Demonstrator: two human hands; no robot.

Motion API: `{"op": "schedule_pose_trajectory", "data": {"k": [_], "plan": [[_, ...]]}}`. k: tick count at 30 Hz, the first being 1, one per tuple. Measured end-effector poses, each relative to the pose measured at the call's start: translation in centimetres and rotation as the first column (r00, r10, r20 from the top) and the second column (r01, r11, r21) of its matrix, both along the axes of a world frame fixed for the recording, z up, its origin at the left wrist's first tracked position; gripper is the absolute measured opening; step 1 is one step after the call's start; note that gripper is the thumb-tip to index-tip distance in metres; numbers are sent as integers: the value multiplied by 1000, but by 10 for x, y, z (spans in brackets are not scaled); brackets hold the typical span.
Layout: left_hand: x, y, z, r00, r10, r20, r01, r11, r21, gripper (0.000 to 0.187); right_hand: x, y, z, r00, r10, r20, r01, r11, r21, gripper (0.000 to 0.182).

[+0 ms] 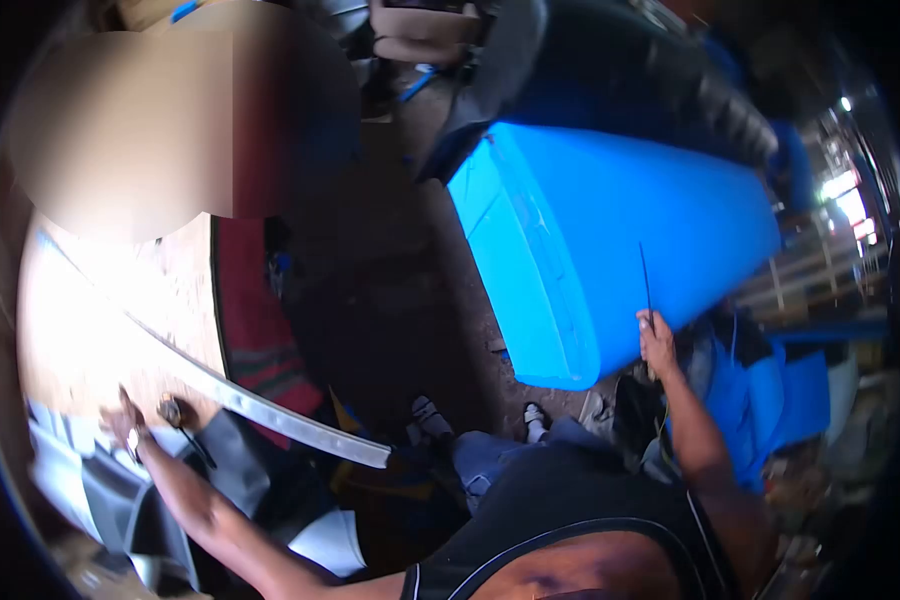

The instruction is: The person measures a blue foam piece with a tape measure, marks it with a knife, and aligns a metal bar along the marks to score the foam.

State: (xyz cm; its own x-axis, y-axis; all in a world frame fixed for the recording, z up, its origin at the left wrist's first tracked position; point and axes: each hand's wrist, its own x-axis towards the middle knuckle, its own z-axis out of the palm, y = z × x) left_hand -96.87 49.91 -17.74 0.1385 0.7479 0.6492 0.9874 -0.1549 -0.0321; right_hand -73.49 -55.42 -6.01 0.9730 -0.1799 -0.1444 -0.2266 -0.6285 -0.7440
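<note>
My left hand (123, 422) rests at the near edge of a pale wooden table (185, 270), its fingers spread and holding nothing. Close beside it sits a small round brownish object (173, 408), too blurred to name. Black and grey sheet material (235, 460) drapes around that forearm. A long pale straightedge (300, 425) lies across the table and juts past its edge. On the other side, my right hand (656, 345) is closed around a thin dark blade-like tool (644, 275), pointing away from me. Behind the tool stands a large bright-blue covered block (610, 220).
A big black covered piece (610, 75) rests against the blue block's far side. Blue sheet scraps (790, 400) lie to the right. Dark floor (400, 290) runs between table and block. A blurred area at upper left hides what is there.
</note>
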Motion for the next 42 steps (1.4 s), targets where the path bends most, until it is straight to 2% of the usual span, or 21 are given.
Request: {"op": "schedule_pose_trajectory", "data": {"k": [1, 7, 9, 12, 15, 16, 17, 19, 21, 23, 24, 25, 27, 29, 30, 32, 34, 35, 37, 40, 42], "plan": [[-8, -7, 24, 991, 79, -108, -118, 893, -435, 108, 3, 4, 4, 1000, -7, -22, 7, 1000, -13, 17], [-25, 9, 49, 981, -60, -184, -77, 751, -656, 61, 10, 16, -5, 997, -71, -17, 71, 997, -27, 16], [-35, 28, 51, 994, -14, -108, -70, 677, -733, 62, 7, 19, -5, 995, -98, -19, 98, 995, -21, 16], [-48, 11, 62, 995, -29, -92, -30, 811, -585, 50, 6, 11, -3, 997, -73, 1, 73, 997, 13, 15], [-47, -63, 102, 969, -246, 5, 244, 958, -148, 44, 8, 13, -2, 992, -118, -47, 123, 985, 123, 14], [-28, -99, 126, 954, -291, 70, 298, 945, -134, 44, 8, 7, -6, 994, -81, -69, 89, 989, 117, 16], [3, -163, 192, 990, -45, 137, 85, 949, -304, 48, 15, 10, -9, 995, -60, -75, 68, 991, 111, 16], [25, -163, 194, 778, -277, 564, 528, 775, -347, 47, 25, 22, -9, 996, -19, -85, 27, 995, 99, 16], [37, -146, 181, 350, -333, 875, 861, 481, -161, 49, 22, 28, 7, 992, -56, -110, 76, 981, 181, 19], [58, -147, 172, -155, -196, 968, 970, 158, 187, 53, 13, 42, 26, 988, -97, -122, 133, 931, 340, 22], [73, -183, 184, -233, -42, 971, 971, 47, 235, 54, 13, 58, 34, 991, -47, -124, 94, 911, 402, 24], [99, -247, 195, -206, 147, 967, 972, -83, 219, 54, 12, 76, 43, 993, -6, -115, 58, 891, 451, 26], [141, -397, 201, 49, 363, 931, 925, -368, 95, 56, 9, 97, 68, 980, 186, -63, -117, 811, 573, 34], [174, -546, 238, 13, -66, 998, 851, -523, -46, 68, 7, 97, 86, 925, 379, -10, -260, 654, 710, 44], [176, -603, 219, 169, -14, 985, 838, -524, -151, 79, 3, 90, 91, 888, 460, 1, -309, 595, 742, 47], [170, -695, 167, 180, 238, 954, 698, -715, 46, 82, -6, 68, 95, 824, 567, 20, -377, 520, 766, 51], [150, -788, 153, 301, 432, 850, 687, -717, 121, 78, -19, 31, 91, 792, 608, 49, -437, 510, 741, 47], [147, -823, 152, 384, 610, 693, 670, -700, 246, 69, -18, 9, 84, 815, 579, -1, -389, 549, 740, 43], [148, -878, 156, 417, 647, 639, 725, -660, 196, 70, -14, -32, 69, 869, 494, -23, -293, 550, 782, 38], [150, -916, 170, 538, 542, 646, 630, -768, 119, 77, -4, -74, 54, 856, 516, -14, -311, 537, 784, 35], [154, -924, 162, 499, 365, 786, 569, -822, 21, 97, 4, -92, 60, 846, 533, -28, -323, 552, 768, 35]]}}
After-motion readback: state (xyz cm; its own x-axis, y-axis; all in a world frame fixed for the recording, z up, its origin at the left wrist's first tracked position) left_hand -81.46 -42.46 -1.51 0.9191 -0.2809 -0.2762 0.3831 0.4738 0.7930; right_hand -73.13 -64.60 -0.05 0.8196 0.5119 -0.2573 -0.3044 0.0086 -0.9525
